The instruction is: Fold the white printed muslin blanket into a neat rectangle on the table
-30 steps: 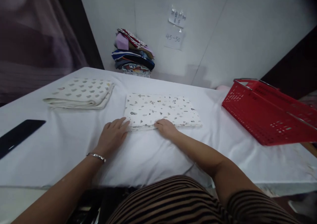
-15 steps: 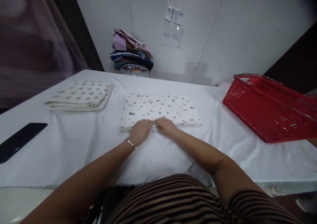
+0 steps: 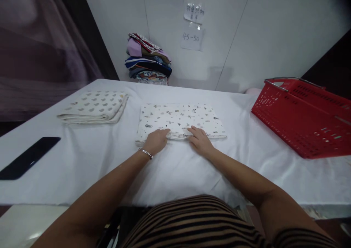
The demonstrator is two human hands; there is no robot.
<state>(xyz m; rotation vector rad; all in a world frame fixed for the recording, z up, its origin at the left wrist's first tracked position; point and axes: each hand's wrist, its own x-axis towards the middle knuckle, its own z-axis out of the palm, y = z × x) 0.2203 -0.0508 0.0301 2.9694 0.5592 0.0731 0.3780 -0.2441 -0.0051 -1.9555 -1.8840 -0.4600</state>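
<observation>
A folded white cloth with small dark prints [image 3: 179, 118] lies flat in the middle of the white-covered table [image 3: 175, 167]. My left hand [image 3: 155, 141], with a thin bracelet at the wrist, rests on the cloth's near edge with its fingers curled onto the fabric. My right hand [image 3: 199, 140] lies flat on the same edge a little to the right, fingers stretched out on the cloth. A gap of cloth shows between the two hands.
A second folded cloth with grey prints [image 3: 94, 106] lies at the left. A black flat object [image 3: 29, 157] sits near the left edge. A red plastic basket [image 3: 301, 114] stands at the right. A stack of folded clothes [image 3: 148, 60] leans against the back wall.
My left hand slid right along the cloth's near edge to meet the right hand, and then the right hand moved a little to the right, so the hands are apart again.
</observation>
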